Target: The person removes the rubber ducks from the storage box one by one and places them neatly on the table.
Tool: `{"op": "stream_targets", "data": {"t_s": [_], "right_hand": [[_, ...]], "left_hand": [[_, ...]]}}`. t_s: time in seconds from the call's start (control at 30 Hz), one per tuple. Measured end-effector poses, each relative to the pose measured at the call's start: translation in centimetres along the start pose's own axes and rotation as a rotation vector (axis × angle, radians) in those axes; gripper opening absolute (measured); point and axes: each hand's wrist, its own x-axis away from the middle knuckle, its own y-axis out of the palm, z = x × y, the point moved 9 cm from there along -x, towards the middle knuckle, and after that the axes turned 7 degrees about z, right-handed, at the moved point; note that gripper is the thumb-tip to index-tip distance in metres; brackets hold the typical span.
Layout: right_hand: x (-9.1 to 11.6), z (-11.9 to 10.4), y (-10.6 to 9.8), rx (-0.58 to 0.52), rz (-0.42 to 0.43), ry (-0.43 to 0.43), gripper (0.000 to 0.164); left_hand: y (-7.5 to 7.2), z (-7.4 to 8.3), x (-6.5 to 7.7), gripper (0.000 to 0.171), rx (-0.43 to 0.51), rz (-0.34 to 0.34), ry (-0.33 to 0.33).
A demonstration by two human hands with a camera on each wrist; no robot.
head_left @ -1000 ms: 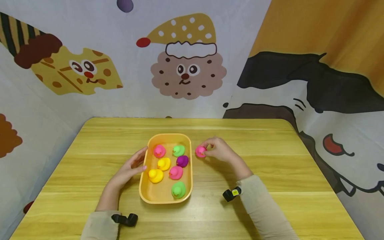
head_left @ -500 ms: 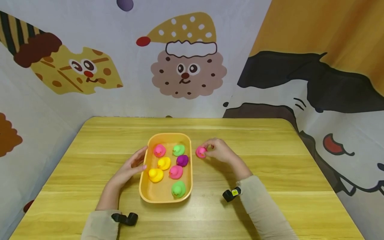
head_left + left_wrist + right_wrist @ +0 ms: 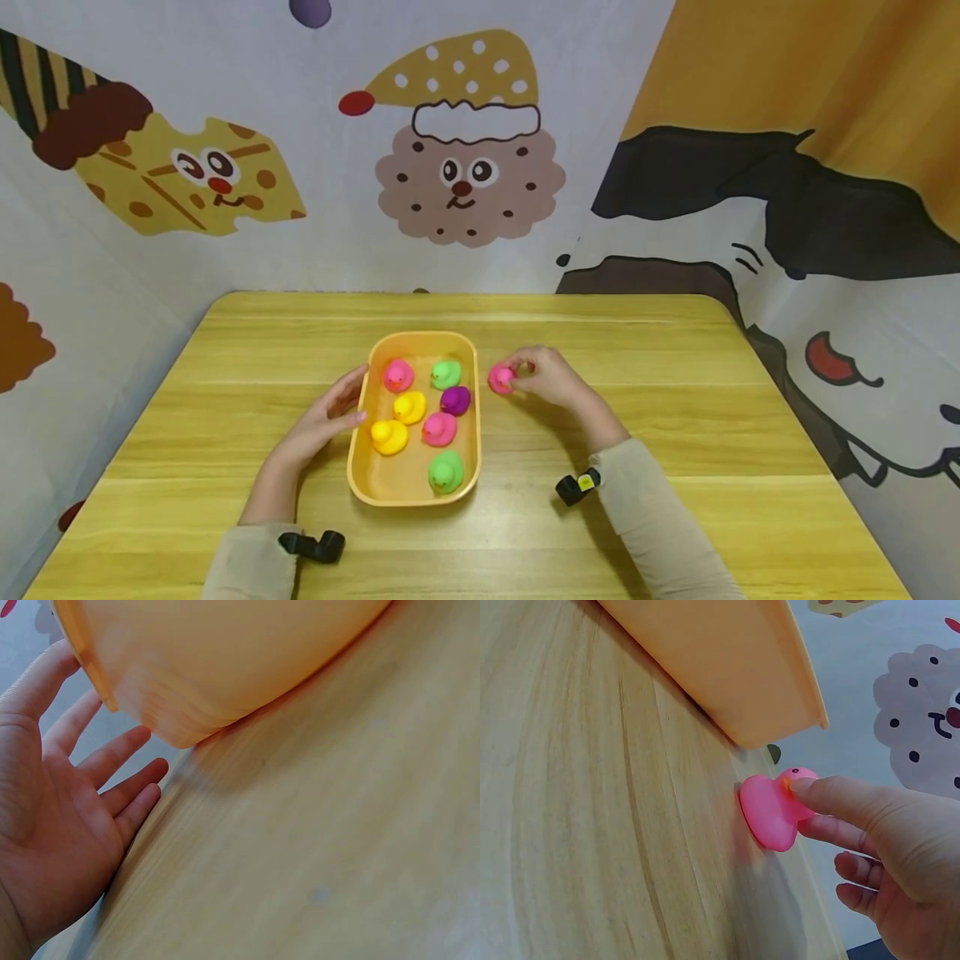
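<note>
Between thumb and fingers, my right hand (image 3: 547, 375) pinches a pink rubber duck (image 3: 770, 812) by its head. The duck sits on the table just right of an orange tub (image 3: 405, 492). My left hand (image 3: 71, 795) is at the tub's left side, thumb at the rim and the other fingers loosely extended along the wall. Inside the tub are several rubber ducks: two pink ones, including a near pink duck (image 3: 439, 429), two yellow ones, including a front yellow duck (image 3: 389, 437), two green ones, including a front green duck (image 3: 447, 472), and a purple duck (image 3: 455, 401).
The wooden table (image 3: 675, 400) reaches back to a cartoon-printed cloth wall (image 3: 330, 267). Black wrist cameras are strapped at both cuffs, the left camera (image 3: 315, 547) in front of the tub's near left corner and the right camera (image 3: 577, 486) to its right.
</note>
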Motion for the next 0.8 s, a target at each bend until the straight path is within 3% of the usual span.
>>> {"op": "stream_targets", "data": {"t_s": [0.33,0.8], "right_hand": [[0.4,-1.6,-1.4,0.014,0.063,0.021,0.034],[2.1,-6.8,-1.6,-0.081,0.127,-0.086,0.033]], "left_hand": [[0.0,0.0,0.0,0.068,0.012,0.002,0.003],[0.0,-0.1,0.0,0.068,0.018,0.002,0.005]]}}
